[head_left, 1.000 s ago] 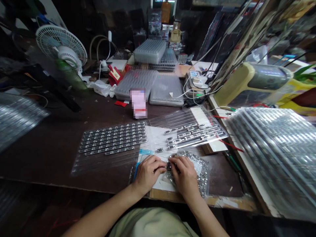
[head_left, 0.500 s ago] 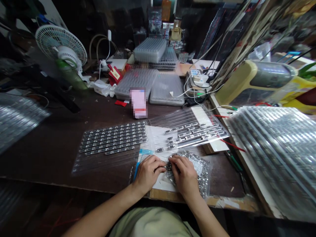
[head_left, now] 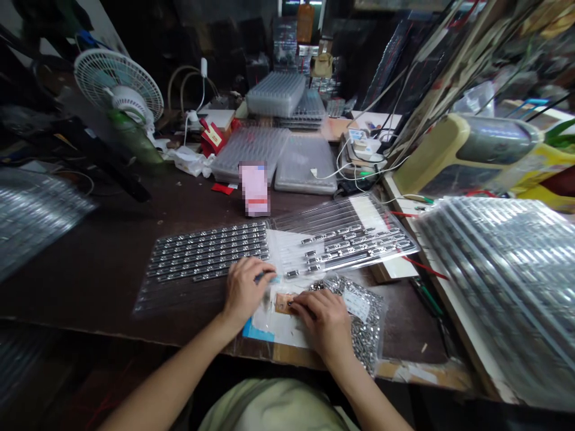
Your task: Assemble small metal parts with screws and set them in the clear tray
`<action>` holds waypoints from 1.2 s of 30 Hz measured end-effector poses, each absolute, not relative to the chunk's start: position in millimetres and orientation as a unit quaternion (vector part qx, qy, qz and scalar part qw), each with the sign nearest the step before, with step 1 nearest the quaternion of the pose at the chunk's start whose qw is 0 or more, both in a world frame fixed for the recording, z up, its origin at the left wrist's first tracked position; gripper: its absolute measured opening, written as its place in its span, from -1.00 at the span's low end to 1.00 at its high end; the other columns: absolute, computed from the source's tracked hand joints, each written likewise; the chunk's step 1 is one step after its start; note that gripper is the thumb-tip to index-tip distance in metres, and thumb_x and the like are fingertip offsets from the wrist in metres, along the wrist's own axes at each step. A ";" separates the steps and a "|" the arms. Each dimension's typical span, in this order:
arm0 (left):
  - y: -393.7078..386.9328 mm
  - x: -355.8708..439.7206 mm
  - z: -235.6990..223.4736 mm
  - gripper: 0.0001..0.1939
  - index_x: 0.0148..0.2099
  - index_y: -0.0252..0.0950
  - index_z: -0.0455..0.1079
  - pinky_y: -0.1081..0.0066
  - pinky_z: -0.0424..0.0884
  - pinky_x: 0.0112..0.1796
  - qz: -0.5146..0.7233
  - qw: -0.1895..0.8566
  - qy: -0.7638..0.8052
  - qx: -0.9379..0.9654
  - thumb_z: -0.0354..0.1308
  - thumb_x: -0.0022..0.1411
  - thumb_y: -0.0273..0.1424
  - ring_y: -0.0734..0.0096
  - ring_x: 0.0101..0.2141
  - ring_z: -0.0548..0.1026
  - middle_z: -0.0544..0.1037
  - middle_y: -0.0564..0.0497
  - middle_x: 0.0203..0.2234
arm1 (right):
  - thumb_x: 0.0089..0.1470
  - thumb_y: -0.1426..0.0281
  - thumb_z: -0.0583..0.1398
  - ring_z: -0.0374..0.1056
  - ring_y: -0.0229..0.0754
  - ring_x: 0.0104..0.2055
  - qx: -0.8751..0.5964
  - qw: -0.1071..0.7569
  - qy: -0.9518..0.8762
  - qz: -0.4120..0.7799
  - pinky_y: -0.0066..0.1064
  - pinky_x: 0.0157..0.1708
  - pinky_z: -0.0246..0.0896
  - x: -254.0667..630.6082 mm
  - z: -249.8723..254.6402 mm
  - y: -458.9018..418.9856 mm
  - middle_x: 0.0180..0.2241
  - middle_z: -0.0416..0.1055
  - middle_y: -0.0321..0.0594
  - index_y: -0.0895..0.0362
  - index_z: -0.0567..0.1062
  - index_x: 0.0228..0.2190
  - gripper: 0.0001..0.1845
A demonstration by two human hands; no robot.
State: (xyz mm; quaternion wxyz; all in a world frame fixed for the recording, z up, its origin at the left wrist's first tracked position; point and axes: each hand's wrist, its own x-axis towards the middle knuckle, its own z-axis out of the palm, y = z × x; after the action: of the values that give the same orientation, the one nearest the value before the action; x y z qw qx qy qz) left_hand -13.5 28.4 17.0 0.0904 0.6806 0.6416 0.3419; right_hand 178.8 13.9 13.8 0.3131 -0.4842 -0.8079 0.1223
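My left hand [head_left: 246, 286] is closed in a pinch on a small dark piece [head_left: 264, 275], just by the lower right edge of a clear ribbed tray [head_left: 179, 299]. Rows of small dark and silver metal parts [head_left: 211, 251] fill that tray's upper grooves. My right hand [head_left: 324, 317] is also pinched, its fingertips at an orange-brown patch [head_left: 282, 302] on a white sheet; what they hold is too small to make out. Beside and partly under this hand lies a clear bag of small metal parts [head_left: 366, 344]. A second ribbed tray [head_left: 309, 212] behind it carries scattered parts.
A pink card-like item [head_left: 254, 190], blurred out, stands behind the trays. Stacked clear trays [head_left: 305, 164] sit at the back and more [head_left: 498, 269] at the right. A fan [head_left: 119, 87] stands back left. Pliers with green handles [head_left: 429, 299] lie at the right.
My left hand has moved left and up, away from my right hand, to the left tray's edge. My right hand has shifted slightly left and down, off the bag's edge, uncovering the orange-brown patch.
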 end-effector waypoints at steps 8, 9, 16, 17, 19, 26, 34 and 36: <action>26.4 -62.5 14.2 -0.92 -0.31 -0.16 0.50 0.21 0.19 -0.19 0.283 -0.034 0.696 0.659 0.18 0.14 -0.37 0.19 -0.23 0.36 0.47 -0.02 -0.28 | 0.11 0.31 0.21 0.23 -0.23 -0.30 -0.486 0.305 -0.813 0.097 -0.32 -0.28 -0.03 165.2 6.9 11.7 -0.36 0.47 -0.32 -0.07 0.57 -0.38 -0.89; 25.2 -60.5 15.0 -0.92 -0.30 -0.17 0.49 0.21 0.19 -0.18 0.286 -0.035 0.694 0.659 0.17 0.14 -0.37 0.19 -0.23 0.36 0.48 -0.03 -0.28 | 0.10 0.31 0.21 0.23 -0.23 -0.30 -0.485 0.302 -0.815 0.097 -0.32 -0.28 -0.03 164.9 6.6 11.6 -0.36 0.46 -0.32 -0.08 0.57 -0.37 -0.89; 45.4 0.6 26.6 -0.93 -0.30 -0.20 0.46 0.20 0.16 -0.13 0.271 0.076 0.589 0.757 0.18 0.18 -0.34 0.28 -0.26 0.42 0.54 0.03 -0.35 | 0.10 0.34 0.21 0.23 -0.18 -0.25 -0.503 0.263 -0.821 0.060 -0.31 -0.26 -0.01 176.1 14.0 11.4 -0.28 0.45 -0.29 -0.06 0.54 -0.24 -0.84; 49.1 7.7 26.8 -0.92 -0.32 -0.21 0.44 0.19 0.17 -0.13 0.268 0.084 0.583 0.762 0.19 0.16 -0.33 0.27 -0.27 0.42 0.55 0.03 -0.36 | 0.10 0.34 0.21 0.23 -0.16 -0.24 -0.511 0.254 -0.820 0.038 -0.30 -0.26 0.00 181.7 15.5 11.5 -0.26 0.46 -0.27 -0.04 0.52 -0.21 -0.82; 53.6 15.2 25.9 -0.92 -0.35 -0.24 0.41 0.19 0.18 -0.12 0.270 0.099 0.576 0.765 0.20 0.16 -0.35 0.28 -0.28 0.44 0.56 0.02 -0.39 | 0.10 0.33 0.21 0.23 -0.12 -0.23 -0.523 0.230 -0.821 -0.006 -0.28 -0.26 0.00 194.0 17.4 11.6 -0.25 0.46 -0.23 -0.01 0.50 -0.17 -0.78; 36.9 -0.8 29.3 -0.82 -0.14 -0.22 0.42 0.35 0.37 -0.24 0.352 0.241 0.558 0.712 0.03 0.25 -0.45 0.37 -0.32 0.48 0.54 0.00 -0.31 | 0.11 0.35 0.19 0.21 -0.14 -0.29 -0.538 0.197 -0.819 -0.031 -0.30 -0.32 -0.03 207.6 11.9 11.2 -0.32 0.43 -0.24 0.03 0.50 -0.34 -0.93; 6.8 0.6 17.1 -0.84 -0.16 -0.23 0.46 0.49 0.42 -0.39 0.355 0.330 0.578 0.657 0.14 0.18 -0.46 0.41 -0.34 0.49 0.52 0.00 -0.32 | 0.17 0.35 0.11 0.27 -0.17 -0.28 -0.545 0.254 -0.799 0.015 -0.33 -0.31 0.04 207.5 10.8 11.8 -0.28 0.44 -0.23 0.05 0.49 -0.35 -0.86; 3.5 4.0 12.1 -0.85 -0.19 -0.25 0.47 0.48 0.42 -0.39 0.359 0.314 0.585 0.655 0.18 0.15 -0.48 0.41 -0.37 0.49 0.53 0.01 -0.34 | 0.18 0.38 0.09 0.29 -0.18 -0.28 -0.537 0.282 -0.794 0.035 -0.35 -0.30 0.08 208.7 13.0 12.1 -0.30 0.43 -0.21 0.08 0.48 -0.34 -0.84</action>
State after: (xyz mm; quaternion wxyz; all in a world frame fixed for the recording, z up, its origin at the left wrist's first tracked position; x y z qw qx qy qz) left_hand 4.0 3.5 12.1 0.3139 0.6554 0.5854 0.3594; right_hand 208.7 12.1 13.0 0.2822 -0.5367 -0.7944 0.0351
